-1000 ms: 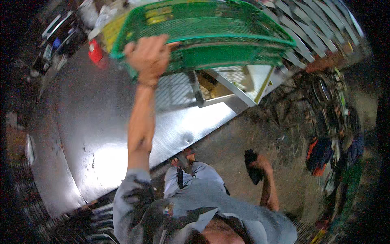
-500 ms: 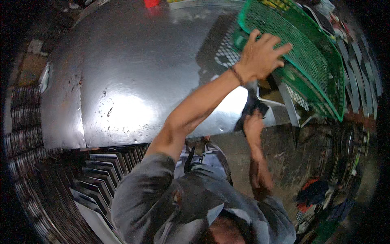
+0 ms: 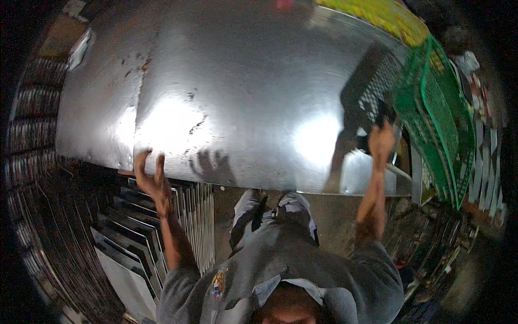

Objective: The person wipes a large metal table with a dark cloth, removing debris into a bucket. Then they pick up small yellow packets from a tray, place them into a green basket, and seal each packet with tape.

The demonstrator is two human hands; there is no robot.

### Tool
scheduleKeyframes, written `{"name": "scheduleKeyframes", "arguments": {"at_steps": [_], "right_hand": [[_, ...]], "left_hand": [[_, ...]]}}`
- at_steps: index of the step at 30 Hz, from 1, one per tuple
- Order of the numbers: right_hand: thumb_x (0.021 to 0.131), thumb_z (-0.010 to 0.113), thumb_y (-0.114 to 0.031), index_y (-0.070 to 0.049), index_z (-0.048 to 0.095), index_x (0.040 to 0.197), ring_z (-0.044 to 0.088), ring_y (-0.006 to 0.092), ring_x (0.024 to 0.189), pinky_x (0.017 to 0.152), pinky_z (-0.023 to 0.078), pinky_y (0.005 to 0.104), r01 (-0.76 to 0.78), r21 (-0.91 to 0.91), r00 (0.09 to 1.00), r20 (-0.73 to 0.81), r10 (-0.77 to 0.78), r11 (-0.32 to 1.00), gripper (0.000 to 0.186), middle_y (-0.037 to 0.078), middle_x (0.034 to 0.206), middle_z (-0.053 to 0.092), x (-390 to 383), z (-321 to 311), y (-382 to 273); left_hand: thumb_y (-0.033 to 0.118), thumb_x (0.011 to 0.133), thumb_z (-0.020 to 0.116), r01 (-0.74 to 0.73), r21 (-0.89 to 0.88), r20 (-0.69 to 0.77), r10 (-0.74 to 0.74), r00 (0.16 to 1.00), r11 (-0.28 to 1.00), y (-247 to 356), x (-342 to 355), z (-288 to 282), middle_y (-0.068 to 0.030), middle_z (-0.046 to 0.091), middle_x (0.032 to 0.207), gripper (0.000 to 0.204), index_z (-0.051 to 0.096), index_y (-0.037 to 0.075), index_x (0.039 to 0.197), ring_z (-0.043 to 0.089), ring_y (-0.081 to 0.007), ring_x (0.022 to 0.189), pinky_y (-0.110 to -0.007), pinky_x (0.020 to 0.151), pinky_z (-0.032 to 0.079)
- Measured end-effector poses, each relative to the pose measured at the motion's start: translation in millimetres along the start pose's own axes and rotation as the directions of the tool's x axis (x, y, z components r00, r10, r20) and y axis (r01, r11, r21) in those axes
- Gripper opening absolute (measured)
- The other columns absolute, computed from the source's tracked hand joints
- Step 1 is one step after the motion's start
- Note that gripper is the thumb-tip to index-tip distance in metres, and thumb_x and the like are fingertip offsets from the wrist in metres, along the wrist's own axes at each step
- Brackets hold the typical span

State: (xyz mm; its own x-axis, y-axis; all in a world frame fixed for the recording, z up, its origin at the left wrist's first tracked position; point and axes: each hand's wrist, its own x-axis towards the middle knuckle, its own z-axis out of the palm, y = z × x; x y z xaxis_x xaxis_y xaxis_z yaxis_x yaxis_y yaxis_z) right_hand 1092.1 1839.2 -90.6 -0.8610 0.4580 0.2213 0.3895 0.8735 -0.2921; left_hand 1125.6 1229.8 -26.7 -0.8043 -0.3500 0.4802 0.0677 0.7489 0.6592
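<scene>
Counter (image 3: 243,97): bare shiny metal, two glare patches, seam across its left part, dark scuffs just right of that seam. Person at the counter's near side, grey shirt (image 3: 302,254), pale trousers (image 3: 248,208).

Panels (image 3: 127,281): upright row of flat sheets, below the counter's near edge, toward its left end. Basket (image 3: 442,127): green mesh, tilted, at the counter's right end; can't tell exactly what it rests on. Basket shadow (image 3: 353,97) falls across the counter's right part, mesh pattern visible in it.

Strips (image 3: 488,167): grey metal, side by side, past the counter's right end, beyond the basket. Yellow stuff (image 3: 377,19) along the counter's far edge, right half; blurred, kind unclear.

Left hand (image 3: 151,178): at the counter's near edge, left part, above the panels. Fingers spread wide, nothing seen in it. Can't tell if it touches the metal. Hand shadow (image 3: 210,164) on the counter just right of it.

Right hand (image 3: 380,140): over the counter's right part, near the basket. Fingers curled narrow, motion-blurred. Black thing (image 3: 384,112) at its fingertips, over the counter's right part, merging with the dark; can't tell how firm the grip is, if any.

White packet (image 3: 80,51) at the counter's left end. Red thing (image 3: 283,4) at the counter's far side, mostly cut off.
</scene>
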Motion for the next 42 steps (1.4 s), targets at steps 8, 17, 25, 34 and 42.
{"name": "scheduleKeyframes", "arguments": {"at_steps": [8, 17, 25, 34, 42], "right_hand": [[0.078, 0.063, -0.024, -0.001, 0.068, 0.085, 0.063, 0.0429, 0.079, 0.071, 0.050, 0.0517, 0.539, 0.140, 0.831, 0.072, -0.551, 0.831, 0.025, 0.023, 0.089, 0.065, -24.6, 209.3, -267.3], [0.084, 0.065, -0.023, 0.007, 0.064, 0.102, 0.068, 0.0369, 0.091, 0.082, 0.052, 0.0437, 0.195, 0.806, 0.835, 0.163, -0.526, 0.559, 0.036, 0.026, 0.095, 0.069, -4.3, 92.4, -527.9], [0.072, 0.079, -0.012, -0.007, 0.067, 0.116, 0.061, 0.0305, 0.091, 0.080, 0.050, 0.0402, 0.580, 0.629, 0.173, 0.526, -0.833, 0.518, 0.046, 0.016, 0.104, 0.064, -38.4, -32.6, -164.2], [0.076, 0.065, -0.019, -0.026, 0.066, 0.107, 0.055, 0.0301, 0.096, 0.080, 0.047, 0.0437, 0.573, 0.705, -0.620, 0.039, -0.784, -0.418, 0.031, 0.008, 0.103, 0.055, -81.7, 53.9, -97.5], [0.084, 0.061, -0.025, -0.014, 0.069, 0.111, 0.058, 0.0387, 0.100, 0.088, 0.048, 0.0485, 0.762, 0.619, -0.210, -0.043, -0.977, -0.191, 0.031, 0.017, 0.109, 0.061, -107.1, 208.3, -457.9]], "left_hand": [[0.013, 0.090, 0.071, 0.423, -0.016, 0.048, -0.422, 0.906, 0.906, -63.8, -109.5, -82.5, -0.0110, 0.068, 0.105, 0.023, 0.067, 0.000, 0.109, 0.063, -0.0217, 0.096, -0.035, 0.087, 0.050], [0.019, 0.091, 0.072, 0.457, 0.092, 0.092, -0.465, 0.881, 0.885, -65.6, -152.9, -104.8, -0.0136, 0.070, 0.102, 0.025, 0.069, 0.000, 0.107, 0.067, -0.0256, 0.095, -0.036, 0.083, 0.052], [0.035, 0.092, 0.068, 0.767, 0.394, 0.283, -0.861, 0.423, 0.506, -101.8, -333.8, -70.6, -0.0146, 0.071, 0.092, 0.035, 0.070, 0.003, 0.104, 0.069, -0.0309, 0.087, -0.041, 0.075, 0.052], [0.034, 0.086, 0.071, 0.875, 0.328, 0.210, -0.931, 0.298, 0.355, -30.4, -525.0, -31.1, -0.0143, 0.072, 0.089, 0.037, 0.070, 0.005, 0.108, 0.070, -0.0297, 0.081, -0.039, 0.076, 0.054], [0.034, 0.089, 0.070, 0.813, 0.345, 0.082, -0.878, 0.471, 0.469, 2.4, -423.4, -62.5, -0.0158, 0.071, 0.090, 0.040, 0.068, 0.002, 0.112, 0.069, -0.0292, 0.080, -0.038, 0.075, 0.053]]}}
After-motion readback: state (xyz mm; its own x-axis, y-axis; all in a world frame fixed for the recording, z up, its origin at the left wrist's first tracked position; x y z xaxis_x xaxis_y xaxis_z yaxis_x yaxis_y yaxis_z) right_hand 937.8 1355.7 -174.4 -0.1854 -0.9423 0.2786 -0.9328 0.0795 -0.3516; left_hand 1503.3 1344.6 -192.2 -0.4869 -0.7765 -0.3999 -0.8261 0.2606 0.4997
